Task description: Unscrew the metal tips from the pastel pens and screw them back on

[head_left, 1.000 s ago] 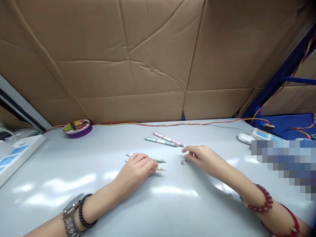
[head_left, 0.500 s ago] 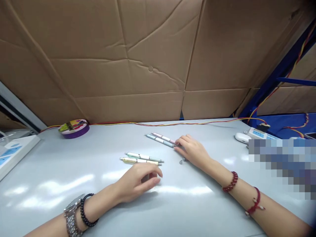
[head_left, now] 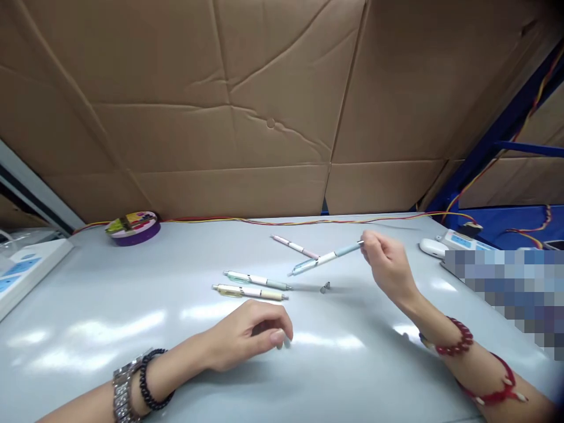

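My right hand (head_left: 388, 264) is closed on one end of a blue-and-white pen (head_left: 326, 258), lifted at a slant with its clip end low to the left. A pink-and-white pen (head_left: 294, 246) lies just behind it. My left hand (head_left: 251, 335) rests on the table with its fingers loosely curled, a gap showing between thumb and index finger, and no held thing visible. Beyond its knuckles a yellow-and-white pen (head_left: 251, 292) and a green-and-white pen (head_left: 258, 280) lie side by side. A tiny grey piece (head_left: 325, 288) sits right of them; its kind is unclear.
A purple round box (head_left: 133, 229) stands at the back left. White power strips (head_left: 30, 273) lie at both sides, with a white rounded object (head_left: 432, 247) near the right one. Red and yellow wires (head_left: 264, 222) run along the back edge before a cardboard wall (head_left: 176, 135).
My right hand has picked up the blue pen and drawn it to the right, away from the pink one. My left hand has shifted slightly toward me, its thumb and fingers closer together.
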Motion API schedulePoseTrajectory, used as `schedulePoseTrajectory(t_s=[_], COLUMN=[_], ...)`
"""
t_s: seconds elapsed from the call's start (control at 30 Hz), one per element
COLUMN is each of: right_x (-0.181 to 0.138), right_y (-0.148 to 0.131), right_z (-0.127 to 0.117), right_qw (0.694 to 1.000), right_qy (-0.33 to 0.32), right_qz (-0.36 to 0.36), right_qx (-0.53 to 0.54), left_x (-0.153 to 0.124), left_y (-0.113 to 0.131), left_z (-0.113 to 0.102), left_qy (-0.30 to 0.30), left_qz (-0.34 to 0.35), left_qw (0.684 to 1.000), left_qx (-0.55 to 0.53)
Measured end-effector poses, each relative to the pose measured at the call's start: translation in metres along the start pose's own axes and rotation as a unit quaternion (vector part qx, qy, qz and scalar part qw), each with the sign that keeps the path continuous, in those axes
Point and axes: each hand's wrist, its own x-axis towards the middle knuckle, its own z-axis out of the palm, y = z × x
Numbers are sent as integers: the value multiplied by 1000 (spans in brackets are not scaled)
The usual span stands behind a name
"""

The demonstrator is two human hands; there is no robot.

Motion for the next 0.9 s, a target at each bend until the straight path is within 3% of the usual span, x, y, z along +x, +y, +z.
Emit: schedulePoseTrajectory(t_s=[0.07,0.13,0.27,0.37,0.53,0.9], right_x=[-2,-7,-25,-43,-60,-58], right_y=[-7,-18,-43,-54,-56,-54], right_z=[-10,-14,-2,18,39,36], right_qw=[997,991,954,930,919,898], right_qy=[12,-29,-271,-353,-376,-425], right_qz=[18,28,42,24,29,20], right_qx=[80,126,119,95,117,112], left_x=[0,1,2,3,4,2], left_y=[0,1,3,5,7,15], left_z=[0,-1,-1,0,-1,8], left_qy=[1,5,15,15,-13,-11], left_qz=[0,1,-12,-35,-65,-97], left_qw=[1000,999,994,990,992,995], left_qx=[-23,-44,-109,-138,-106,5])
